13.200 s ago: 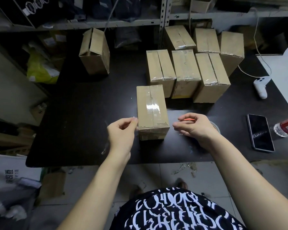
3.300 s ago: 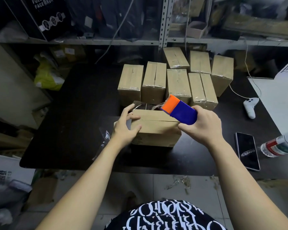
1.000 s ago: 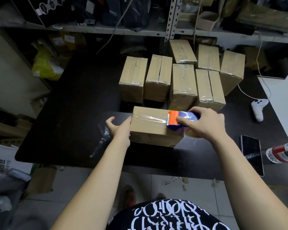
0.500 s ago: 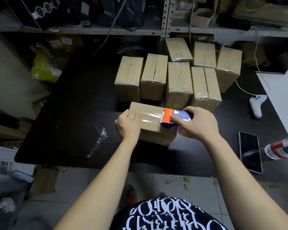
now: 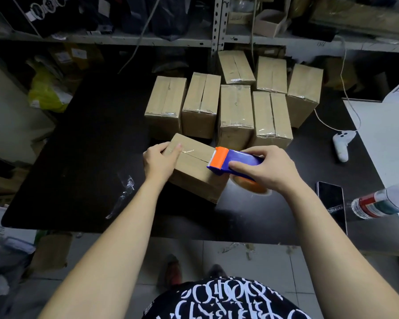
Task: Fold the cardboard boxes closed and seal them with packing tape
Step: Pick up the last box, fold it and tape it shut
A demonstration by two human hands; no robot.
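Note:
A cardboard box (image 5: pixel 195 168) lies on its side on the black table (image 5: pixel 83 157), turned at a slant, its flap seam facing up. My left hand (image 5: pixel 160 160) grips the box's left end, thumb on top and fingers curled over the far edge. My right hand (image 5: pixel 265 168) grips a blue tape dispenser with an orange head (image 5: pixel 226 161), and the head sits on the box's right end over the seam. The tape roll (image 5: pixel 251 186) shows orange under my right hand. A short glossy strip of tape lies on the seam near my left thumb.
Several taped boxes (image 5: pixel 236 111) stand in rows just behind. A white game controller (image 5: pixel 342 142) with its cable, a phone (image 5: pixel 331 203) and a plastic bottle (image 5: pixel 382 202) lie to the right. A scrap of clear film (image 5: pixel 124 194) lies left of the box. Shelving rises behind the table.
The box has been turned to a slant. My left hand shifted from pressing on top to gripping the left end. The dispenser now sits at the right end, tilted.

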